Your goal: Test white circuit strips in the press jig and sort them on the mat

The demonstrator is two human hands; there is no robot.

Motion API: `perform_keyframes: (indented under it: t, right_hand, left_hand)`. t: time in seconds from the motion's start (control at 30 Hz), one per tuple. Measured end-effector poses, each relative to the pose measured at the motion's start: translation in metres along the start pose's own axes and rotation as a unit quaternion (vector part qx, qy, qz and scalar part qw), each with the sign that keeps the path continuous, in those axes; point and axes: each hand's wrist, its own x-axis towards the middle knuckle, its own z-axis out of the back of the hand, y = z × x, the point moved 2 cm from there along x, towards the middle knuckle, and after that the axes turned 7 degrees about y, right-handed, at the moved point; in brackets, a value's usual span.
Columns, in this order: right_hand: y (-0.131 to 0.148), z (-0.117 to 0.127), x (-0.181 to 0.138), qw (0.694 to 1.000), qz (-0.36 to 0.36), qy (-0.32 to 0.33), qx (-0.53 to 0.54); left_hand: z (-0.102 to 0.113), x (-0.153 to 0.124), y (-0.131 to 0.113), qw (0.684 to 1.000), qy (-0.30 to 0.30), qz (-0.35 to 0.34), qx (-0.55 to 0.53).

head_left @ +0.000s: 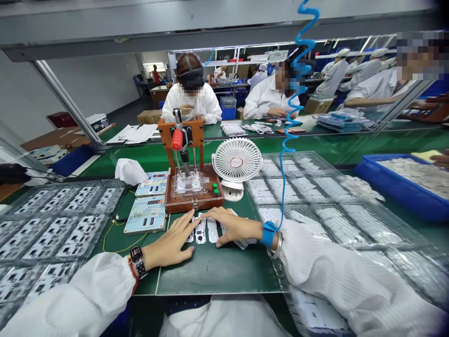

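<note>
Palm down on the green mat, my left hand (171,241) has its fingers stretched forward, the fingertips at the upper ends of a small white circuit board (200,230) with black parts. My right hand (233,225) arches over from the other side, thumb and fingers apart. Between them lies a plain white strip-like board (212,230); I cannot tell whether the fingers touch it. More white boards (245,243) lie partly hidden under my right hand. Right in front of the boards stands a brown test fixture (194,201) with a red-handled lever and a clear plate.
Left of the fixture are two meter boxes (145,214) with red digits and yellow wires. A white fan (236,161) stands right of it. Trays of boards (66,220) (336,210) flank the mat. A blue coiled cord (283,187) runs to my right wrist. Co-workers sit opposite.
</note>
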Motion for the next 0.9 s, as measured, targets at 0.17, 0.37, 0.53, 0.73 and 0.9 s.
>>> perform_keyframes:
  t: [0.17, 0.37, 0.53, 0.73, 0.9]
  right_hand:
    - [0.020, 0.030, -0.008, 0.984, 0.098, -0.144, 0.041]
    - [0.075, 0.105, 0.011, 0.853, 0.228, -0.455, -0.113]
    - [0.080, 0.133, 0.056, 0.804, 0.268, -0.459, -0.266]
    - [0.096, 0.159, 0.062, 0.708, 0.370, -0.513, -0.315]
    - [0.133, 0.234, 0.074, 0.779, 0.265, -0.569, 0.005]
  left_hand:
    - [-0.017, 0.006, -0.003, 0.999, -0.051, 0.006, -0.006]
    - [-0.018, 0.027, -0.022, 0.997, -0.069, 0.014, -0.022]
    - [-0.021, 0.044, -0.030, 0.998, -0.070, 0.002, -0.007]
    - [-0.023, 0.044, -0.030, 0.998, -0.062, 0.011, -0.017]
    - [-0.022, 0.043, -0.031, 0.995, -0.090, 0.028, -0.013]
